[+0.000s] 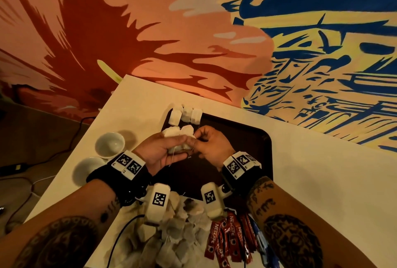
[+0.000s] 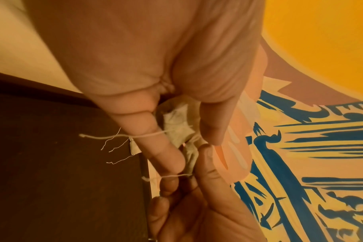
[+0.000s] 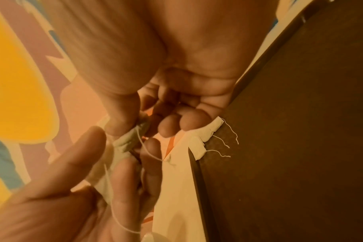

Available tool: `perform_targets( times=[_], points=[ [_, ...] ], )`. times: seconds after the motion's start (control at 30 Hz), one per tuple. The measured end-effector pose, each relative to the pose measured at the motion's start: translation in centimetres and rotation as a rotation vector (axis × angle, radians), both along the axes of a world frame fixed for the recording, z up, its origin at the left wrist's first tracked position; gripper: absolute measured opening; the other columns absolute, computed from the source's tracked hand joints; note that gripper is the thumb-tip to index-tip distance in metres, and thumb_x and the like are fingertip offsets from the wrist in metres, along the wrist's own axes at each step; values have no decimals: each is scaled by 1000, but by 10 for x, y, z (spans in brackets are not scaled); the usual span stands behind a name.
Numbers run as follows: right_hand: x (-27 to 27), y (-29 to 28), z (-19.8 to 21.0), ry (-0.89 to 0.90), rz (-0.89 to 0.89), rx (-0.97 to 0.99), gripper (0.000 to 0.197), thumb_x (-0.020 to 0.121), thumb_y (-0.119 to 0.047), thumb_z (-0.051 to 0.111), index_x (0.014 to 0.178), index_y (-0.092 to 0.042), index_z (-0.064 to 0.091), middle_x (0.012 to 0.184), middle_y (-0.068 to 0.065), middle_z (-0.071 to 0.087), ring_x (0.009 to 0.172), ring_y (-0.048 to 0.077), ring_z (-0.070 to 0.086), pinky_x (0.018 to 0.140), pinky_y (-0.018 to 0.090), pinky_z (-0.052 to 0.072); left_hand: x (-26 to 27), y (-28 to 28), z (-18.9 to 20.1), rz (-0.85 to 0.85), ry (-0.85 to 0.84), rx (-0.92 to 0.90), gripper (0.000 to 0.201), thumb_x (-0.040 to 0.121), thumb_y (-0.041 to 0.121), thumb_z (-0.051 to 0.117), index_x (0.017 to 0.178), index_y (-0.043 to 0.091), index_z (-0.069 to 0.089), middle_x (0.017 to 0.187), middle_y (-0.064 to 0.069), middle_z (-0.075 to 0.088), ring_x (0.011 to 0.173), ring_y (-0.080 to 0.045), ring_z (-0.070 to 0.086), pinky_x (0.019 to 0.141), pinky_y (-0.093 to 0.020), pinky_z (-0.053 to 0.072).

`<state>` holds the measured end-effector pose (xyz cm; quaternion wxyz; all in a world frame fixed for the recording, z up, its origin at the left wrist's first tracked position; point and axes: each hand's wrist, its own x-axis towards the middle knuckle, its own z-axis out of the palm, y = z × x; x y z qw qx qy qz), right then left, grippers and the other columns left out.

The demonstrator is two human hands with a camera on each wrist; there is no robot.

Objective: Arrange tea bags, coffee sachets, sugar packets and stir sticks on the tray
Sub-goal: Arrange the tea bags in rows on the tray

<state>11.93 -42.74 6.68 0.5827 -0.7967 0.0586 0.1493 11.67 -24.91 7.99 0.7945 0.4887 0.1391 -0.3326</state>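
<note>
Above the tray [image 1: 253, 138], left hand [image 1: 163, 151] cups several tea bags [image 1: 178, 136], fingers curled round them; right hand [image 1: 211, 144] pinches one bag's edge (strings dangling). Three bags [image 1: 185, 115] lie at tray's far corner.

Matt dark tray [image 1: 253, 138], soft papery tea bags [image 1: 185, 114], glossy foil coffee sachets [image 1: 227, 239].

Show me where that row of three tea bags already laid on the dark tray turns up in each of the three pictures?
Head: the row of three tea bags lies at the tray's far left corner, beyond both hands.
Left wrist: only a small bit of a tea bag with loose threads shows at the tray's edge.
Right wrist: the bags poke out past the curled fingertips, threads trailing.
Shared landmark: the dark tray's edge against the pale table.
</note>
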Motion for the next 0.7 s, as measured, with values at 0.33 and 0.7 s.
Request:
perform_targets(
  times=[0.33, 0.7],
  points=[
    [0, -5, 1, -53, 14, -25, 15, 93, -29, 70, 108, -29, 68, 99, -9, 72, 84, 0, 66, 72, 22, 54, 4, -4, -15, 19, -70, 205, 26, 88, 13, 72, 112, 7, 65, 95, -15, 73, 74, -20, 68, 63, -25, 59],
    [33, -31, -14, -82, -208, -190, 5, 91, -28, 71, 88, -28, 67, 86, -6, 74, 76, 10, 70, 75, 34, 58, 17, 15, -44, 212, 42, 256, 34, 89, 19, 71, 120, 7, 61, 92, -13, 70, 74, -20, 68, 59, -27, 60]
  ],
)
